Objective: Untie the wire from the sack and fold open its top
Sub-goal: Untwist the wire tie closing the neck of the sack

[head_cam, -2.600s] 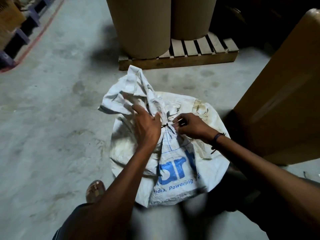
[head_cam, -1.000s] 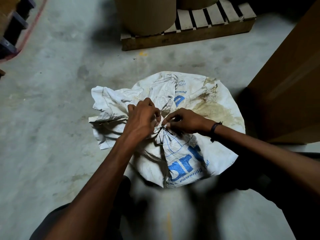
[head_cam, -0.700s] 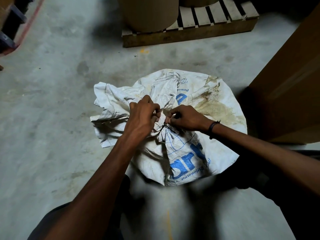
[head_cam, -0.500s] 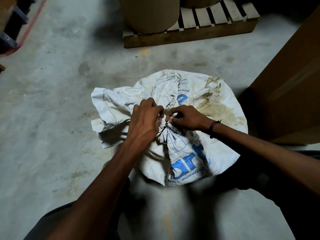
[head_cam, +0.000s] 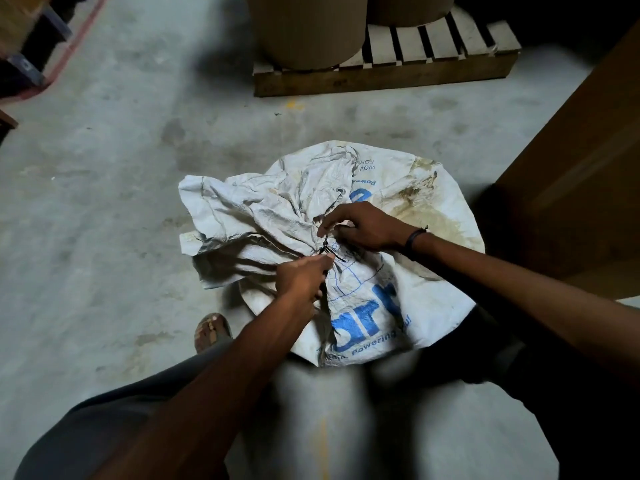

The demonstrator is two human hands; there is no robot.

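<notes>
Wire tie (head_cam: 325, 247) sits between hands: left hand (head_cam: 300, 277) pinches it from 7 o'clock, right hand (head_cam: 360, 225) pinches sack (head_cam: 398, 271) neck at 1 o'clock.

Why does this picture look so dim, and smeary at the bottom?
Head view: dim light, with corners falling to black; the sack and wire stay fairly sharp, while its lower edge and the floor beneath smear; the wide lens bows the pallet.
</notes>
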